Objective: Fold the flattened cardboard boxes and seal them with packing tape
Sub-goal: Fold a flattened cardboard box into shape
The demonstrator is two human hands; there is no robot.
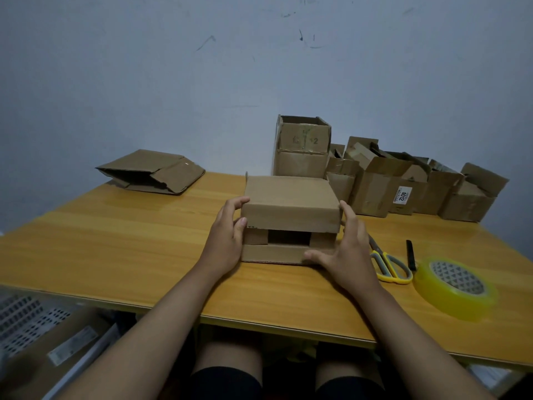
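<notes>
Bracing the cardboard box [290, 203] from both sides, the left hand [226, 241] curled against its left wall with the thumb on the near face, while the right hand [344, 249] lay against the right wall, fingers fairly straight and the thumb reaching the lower near flap. Neither hand held anything else. The box stood on the wooden table [144, 249], its near end partly folded, with a dark gap between the flaps. Just right of the right hand lay scissors [388, 264], then a black pen [411, 255] and a roll of packing tape [454, 287]. Beyond the grip to the right stood assembled boxes [375, 180]; far left lay a flattened box [150, 171].
</notes>
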